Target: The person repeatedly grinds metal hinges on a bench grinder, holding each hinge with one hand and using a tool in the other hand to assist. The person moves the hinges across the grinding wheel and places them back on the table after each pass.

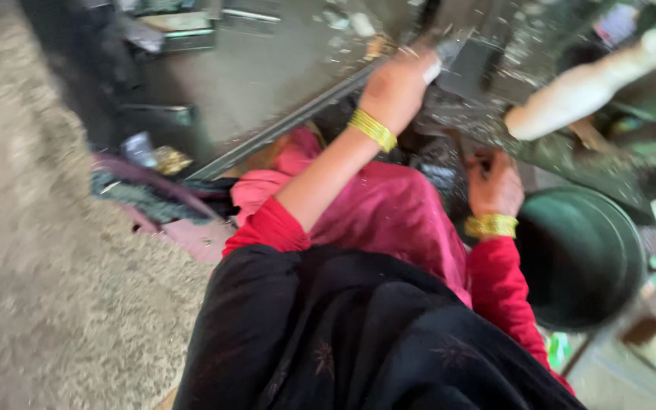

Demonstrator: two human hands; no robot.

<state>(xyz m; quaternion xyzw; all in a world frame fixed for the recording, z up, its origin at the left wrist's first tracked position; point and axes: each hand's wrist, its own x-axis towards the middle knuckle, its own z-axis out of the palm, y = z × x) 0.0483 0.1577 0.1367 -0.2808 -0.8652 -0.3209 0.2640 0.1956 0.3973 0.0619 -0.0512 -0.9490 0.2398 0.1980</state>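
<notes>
Head view, dark green tub (580, 258), contents unclear

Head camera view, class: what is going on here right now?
A person seated on the floor reaches forward with both hands. The left hand is raised, gripping a pale, blurred object. The right hand is lower, closed on something dark, beside a green tub. A pale wooden pin lies beyond.

Person's clothing: red sleeves, 1 pushed up the forearm; pink garment beneath a black shawl with faint embroidered motifs. 2 sets of gold bangles, at left hand (395, 87) and right hand (495, 184).
</notes>
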